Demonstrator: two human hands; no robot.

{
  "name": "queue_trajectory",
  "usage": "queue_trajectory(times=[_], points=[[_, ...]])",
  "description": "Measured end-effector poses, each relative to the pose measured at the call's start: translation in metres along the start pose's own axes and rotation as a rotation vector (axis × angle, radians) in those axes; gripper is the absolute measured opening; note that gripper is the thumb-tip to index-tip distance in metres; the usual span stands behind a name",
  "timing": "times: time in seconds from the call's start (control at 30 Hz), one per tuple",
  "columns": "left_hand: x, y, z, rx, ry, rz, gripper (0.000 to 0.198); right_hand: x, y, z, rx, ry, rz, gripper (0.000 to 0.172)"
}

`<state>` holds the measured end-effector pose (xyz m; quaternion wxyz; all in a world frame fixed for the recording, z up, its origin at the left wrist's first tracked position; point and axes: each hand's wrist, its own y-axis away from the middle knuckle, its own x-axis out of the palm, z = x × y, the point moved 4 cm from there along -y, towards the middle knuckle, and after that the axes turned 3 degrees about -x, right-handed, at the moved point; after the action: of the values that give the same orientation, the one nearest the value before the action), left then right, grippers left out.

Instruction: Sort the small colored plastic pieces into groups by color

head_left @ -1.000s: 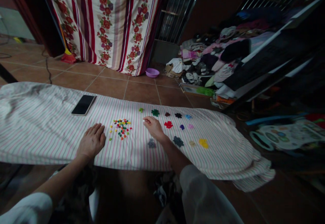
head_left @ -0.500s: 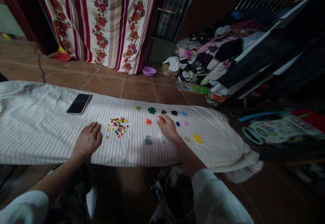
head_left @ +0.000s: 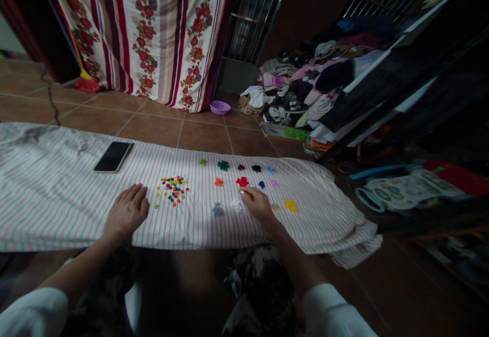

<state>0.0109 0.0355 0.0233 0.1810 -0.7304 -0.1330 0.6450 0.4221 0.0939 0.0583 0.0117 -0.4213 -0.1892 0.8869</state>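
My right hand is closed in a pinch, with a small white piece showing at the fingertips. It hovers beside the white pile, just below the red pile. Flat on the striped cloth rests my left hand, holding nothing. Just right of it lies a mixed heap of tiny coloured pieces. Single-colour piles sit around my right hand, among them grey, orange, dark green, black and yellow.
A phone lies on the cloth at the left. Beyond the far edge, a purple bowl stands on the tiled floor near a floral curtain. Clothes are heaped at the back right, beside a dark slanted panel.
My right hand has moved down from the red pile toward the white one, uncovering the red pieces. The left hand stays flat on the cloth. The whole view has shifted slightly.
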Motion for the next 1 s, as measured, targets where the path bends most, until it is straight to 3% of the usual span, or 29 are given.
queue_trajectory(times=[0.43,1.0], points=[[0.000,0.000,0.001,0.020,0.003,-0.001,0.040,0.017,0.035,0.006,0.054,0.316,-0.021,0.025],[-0.001,0.000,0.001,-0.010,0.025,0.006,0.044,0.028,0.049,-0.005,0.032,0.099,-0.129,0.036]])
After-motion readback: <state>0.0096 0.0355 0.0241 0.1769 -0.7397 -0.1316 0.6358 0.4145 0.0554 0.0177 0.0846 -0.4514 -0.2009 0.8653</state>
